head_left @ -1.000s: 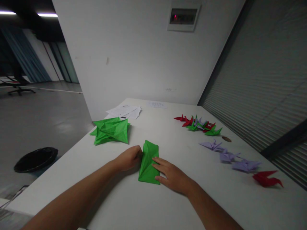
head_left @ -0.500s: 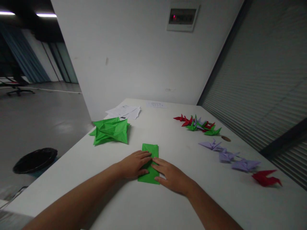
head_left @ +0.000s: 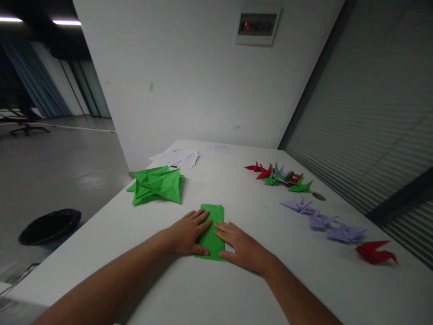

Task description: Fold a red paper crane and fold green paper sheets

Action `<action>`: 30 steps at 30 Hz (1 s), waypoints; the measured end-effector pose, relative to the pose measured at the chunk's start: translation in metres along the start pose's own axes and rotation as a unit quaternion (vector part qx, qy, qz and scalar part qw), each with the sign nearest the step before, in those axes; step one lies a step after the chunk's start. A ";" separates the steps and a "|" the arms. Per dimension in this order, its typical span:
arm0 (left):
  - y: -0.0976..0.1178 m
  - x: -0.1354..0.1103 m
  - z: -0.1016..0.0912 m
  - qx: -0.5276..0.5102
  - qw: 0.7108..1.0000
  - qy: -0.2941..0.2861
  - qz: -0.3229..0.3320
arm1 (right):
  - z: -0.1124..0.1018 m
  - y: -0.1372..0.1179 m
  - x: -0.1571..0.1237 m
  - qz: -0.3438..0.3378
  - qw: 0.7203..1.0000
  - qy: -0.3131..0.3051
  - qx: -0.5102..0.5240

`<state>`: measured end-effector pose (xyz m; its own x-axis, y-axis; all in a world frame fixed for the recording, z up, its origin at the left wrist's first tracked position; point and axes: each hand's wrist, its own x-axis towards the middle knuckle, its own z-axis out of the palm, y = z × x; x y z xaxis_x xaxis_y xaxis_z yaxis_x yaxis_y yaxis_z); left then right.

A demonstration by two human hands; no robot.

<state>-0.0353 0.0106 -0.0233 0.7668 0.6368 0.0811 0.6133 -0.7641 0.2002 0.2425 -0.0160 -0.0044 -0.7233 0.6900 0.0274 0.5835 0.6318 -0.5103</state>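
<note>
A green sheet of paper (head_left: 214,234), folded into a narrow upright rectangle, lies flat on the white table (head_left: 189,289) in front of me. My left hand (head_left: 190,232) rests on its left side, fingers spread and thumb low near the bottom edge. On the right side, my right hand (head_left: 238,243) touches the paper's edge with outstretched fingertips. Both hands lie flat and open, and the palms hide small parts of the paper's sides. Behind my left hand sits a stack of creased green paper (head_left: 157,186).
Several red, green and purple paper cranes (head_left: 280,176) cluster at the back right. Purple cranes (head_left: 320,220) and a red crane (head_left: 375,252) line the right side. White printed sheets (head_left: 176,158) lie at the back left. A black-lined bin (head_left: 50,228) stands left of the table.
My left hand has shifted slightly left and its fingers have spread, baring more of the paper's middle. The right hand has barely moved.
</note>
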 end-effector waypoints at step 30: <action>0.012 -0.004 -0.015 -0.018 0.998 -0.050 0.046 | 0.012 0.025 0.020 0.145 0.979 0.021 -0.144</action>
<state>-0.0341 0.0000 -0.0068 0.8354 0.5496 0.0037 0.5341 -0.8133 0.2309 0.2382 0.0095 -0.0267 -0.4993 0.8653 -0.0441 0.8464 0.4763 -0.2384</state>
